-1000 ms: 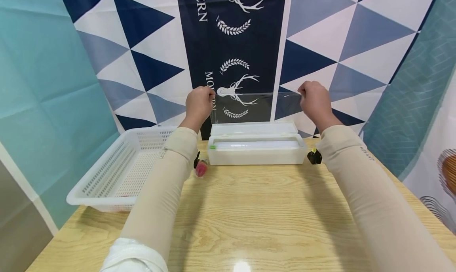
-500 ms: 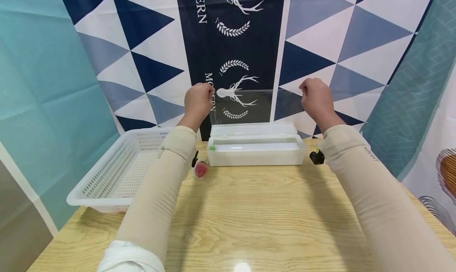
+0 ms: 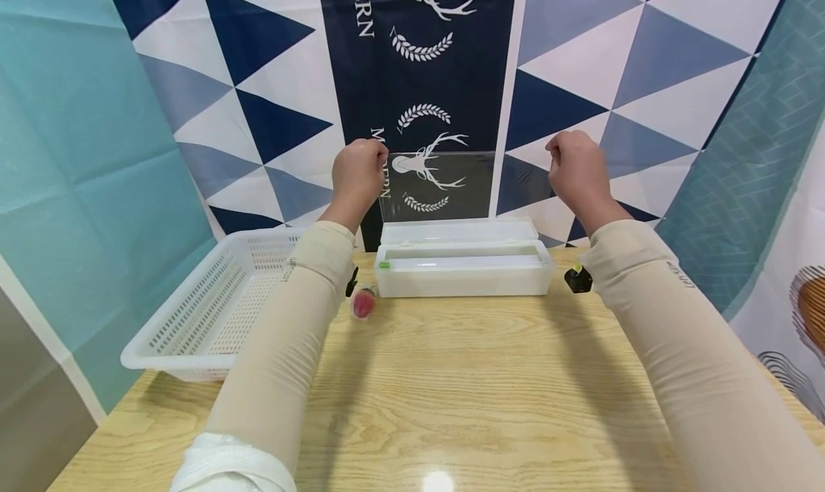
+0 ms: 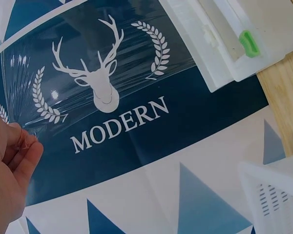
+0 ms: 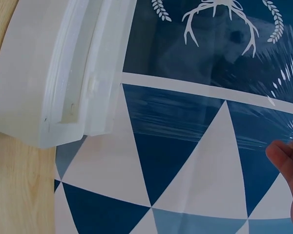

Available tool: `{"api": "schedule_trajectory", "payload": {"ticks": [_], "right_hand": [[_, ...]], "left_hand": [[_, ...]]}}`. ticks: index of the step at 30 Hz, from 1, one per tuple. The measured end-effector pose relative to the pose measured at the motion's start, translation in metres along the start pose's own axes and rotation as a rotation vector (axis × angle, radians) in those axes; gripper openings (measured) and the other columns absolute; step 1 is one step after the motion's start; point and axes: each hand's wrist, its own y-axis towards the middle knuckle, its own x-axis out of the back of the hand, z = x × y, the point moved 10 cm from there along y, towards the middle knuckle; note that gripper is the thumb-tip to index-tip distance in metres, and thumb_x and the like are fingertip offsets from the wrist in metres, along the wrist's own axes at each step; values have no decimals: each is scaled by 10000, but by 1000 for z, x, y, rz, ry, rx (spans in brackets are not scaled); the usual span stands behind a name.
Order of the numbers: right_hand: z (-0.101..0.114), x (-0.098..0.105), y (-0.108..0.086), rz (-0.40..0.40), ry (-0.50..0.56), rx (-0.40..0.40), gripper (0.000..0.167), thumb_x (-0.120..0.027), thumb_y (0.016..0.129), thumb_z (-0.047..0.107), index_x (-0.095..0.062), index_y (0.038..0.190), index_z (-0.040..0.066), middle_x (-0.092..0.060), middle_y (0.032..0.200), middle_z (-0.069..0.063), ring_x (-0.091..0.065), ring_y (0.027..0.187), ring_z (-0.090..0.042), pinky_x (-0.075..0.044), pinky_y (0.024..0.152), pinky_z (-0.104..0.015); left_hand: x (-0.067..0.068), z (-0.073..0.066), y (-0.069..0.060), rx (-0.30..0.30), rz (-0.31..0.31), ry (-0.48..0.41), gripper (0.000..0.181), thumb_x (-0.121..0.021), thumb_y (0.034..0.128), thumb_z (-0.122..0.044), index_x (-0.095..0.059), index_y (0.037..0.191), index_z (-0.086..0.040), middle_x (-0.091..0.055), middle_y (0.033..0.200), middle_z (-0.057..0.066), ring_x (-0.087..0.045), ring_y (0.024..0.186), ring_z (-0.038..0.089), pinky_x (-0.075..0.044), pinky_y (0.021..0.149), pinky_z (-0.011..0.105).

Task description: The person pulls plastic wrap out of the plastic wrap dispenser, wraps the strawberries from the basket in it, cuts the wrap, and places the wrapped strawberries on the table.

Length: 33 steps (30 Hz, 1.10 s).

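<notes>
Pinching clear film [image 3: 475, 185] by its upper corners with my left grip [image 3: 358, 177] and right grip [image 3: 580, 171], just above head-frame centre. Film stands upright, top edge running left to right; white box [image 3: 462, 282] below, long axis parallel, lid raised.

Film [image 4: 122, 63]: clear, glossy plastic. Box [image 3: 460, 283]: smooth plastic. Table [image 3: 464, 377]: wood-grained, glossy. Basket [image 3: 187, 362]: perforated plastic.

Left fingers [image 3: 378, 152] and right fingers [image 3: 556, 146] hold clear film [image 3: 473, 184] above white box [image 3: 462, 282].
</notes>
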Motion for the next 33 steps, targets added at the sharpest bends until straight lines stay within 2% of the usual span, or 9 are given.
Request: {"api": "schedule_trajectory", "payload": {"ticks": [18,33], "right_hand": [[5,19,1,-128,12,17,204,-458,975,-36,-624,1070,-109,-589,1005,-273,-557,1005,-413,-480,886,-507],[8,29,5,-153,14,10,231,-439,985,-26,-611,1115,-109,-564,1012,-268,-543,1001,-410,-478,904,-505]], "left_hand": [[17,-8,3,-3,-40,3,185,-593,968,-71,-707,1111,-91,-683,1074,56,-631,1047,190,-486,932,269],[35,-17,5,-58,-86,3,182,-582,969,-64,-718,1090,-72,-693,1044,71,-647,999,200,-509,882,280]]}}
